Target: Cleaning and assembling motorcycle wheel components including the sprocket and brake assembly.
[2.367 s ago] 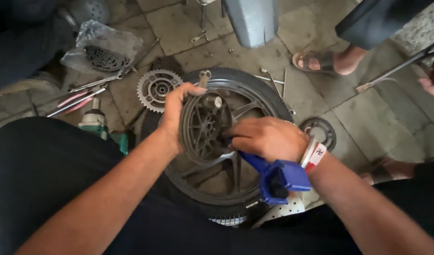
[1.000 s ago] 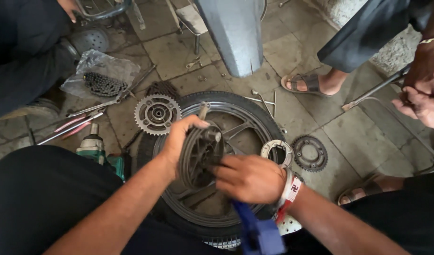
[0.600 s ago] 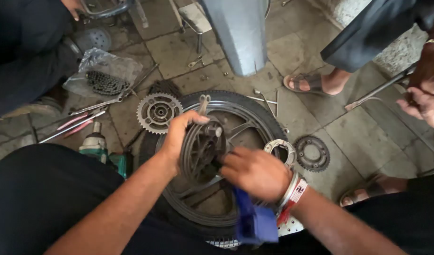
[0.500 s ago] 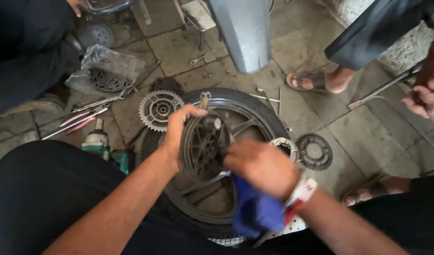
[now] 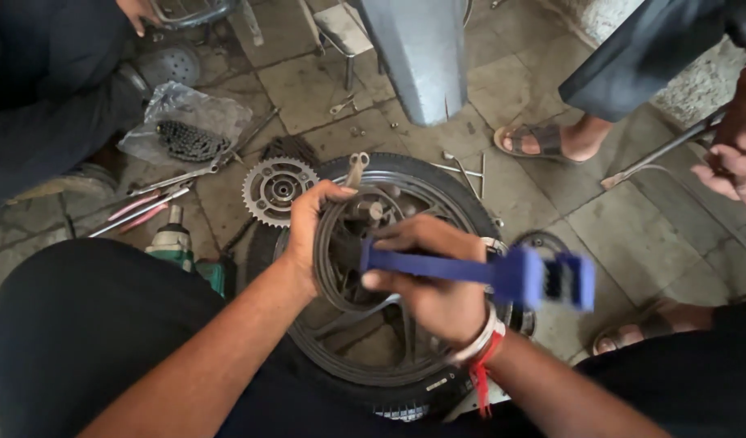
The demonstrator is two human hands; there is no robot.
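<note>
Wheel point(image 5: 438, 357) lies flat on tiled floor point(image 5: 624, 235) btwn the knees, tyre edge at lower frame. Left hand point(image 5: 312, 231), grip clamped on black round hub part point(image 5: 344, 255) at wheel centre. Right hand point(image 5: 438, 280), grip closed on blue brush point(image 5: 503, 276), bristle head out past tyre's right edge. Sprocket point(image 5: 277, 191) just beside tyre, upper left; open tiles to the right.
</note>
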